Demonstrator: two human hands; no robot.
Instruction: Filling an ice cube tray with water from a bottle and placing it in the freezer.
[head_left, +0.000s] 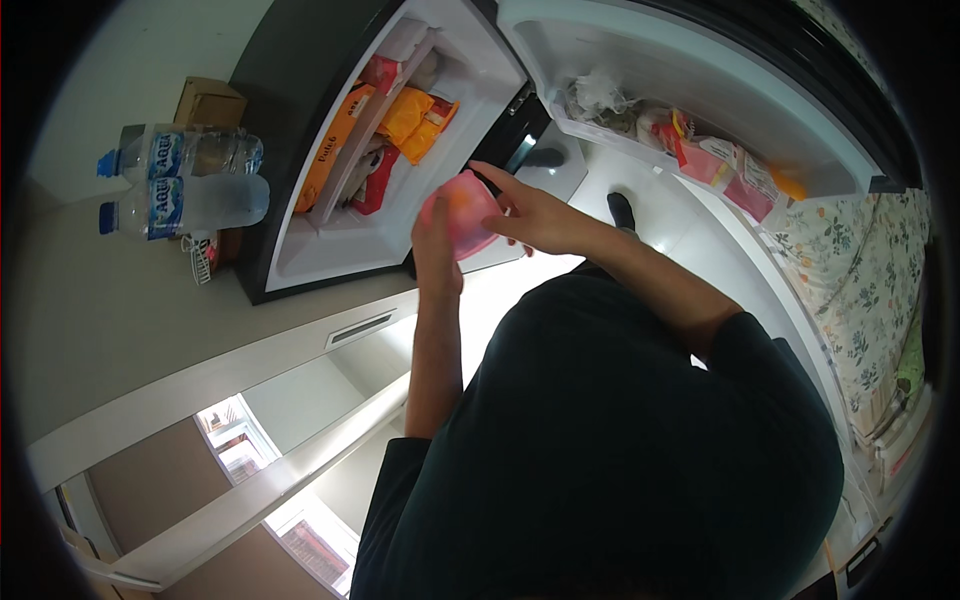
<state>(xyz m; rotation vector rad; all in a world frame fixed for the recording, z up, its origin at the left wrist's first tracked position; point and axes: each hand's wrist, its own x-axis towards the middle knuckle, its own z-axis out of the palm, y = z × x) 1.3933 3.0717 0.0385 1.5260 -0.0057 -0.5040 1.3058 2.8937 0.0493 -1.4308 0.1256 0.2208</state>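
Both of my hands hold a pink translucent plastic container (471, 217) in front of the open freezer compartment (341, 259). Something orange shows faintly through its wall. My left hand (439, 251) grips it from the left side, thumb along its face. My right hand (529, 214) is on its right side, fingers around the rim. Just beyond, inside the freezer, an orange packet (411, 120) and a red packet (377, 180) lie by a shelf, with an orange box (334, 146) on the shelf's other side.
The freezer door (697, 82) stands open at the upper right, its bin holding a clear plastic bag (596, 97) and a pink packet (739, 176). Two Aqua water bottles (217, 202) and a cardboard box (210, 101) are on top of the refrigerator. A floral curtain or cloth (862, 277) hangs at right.
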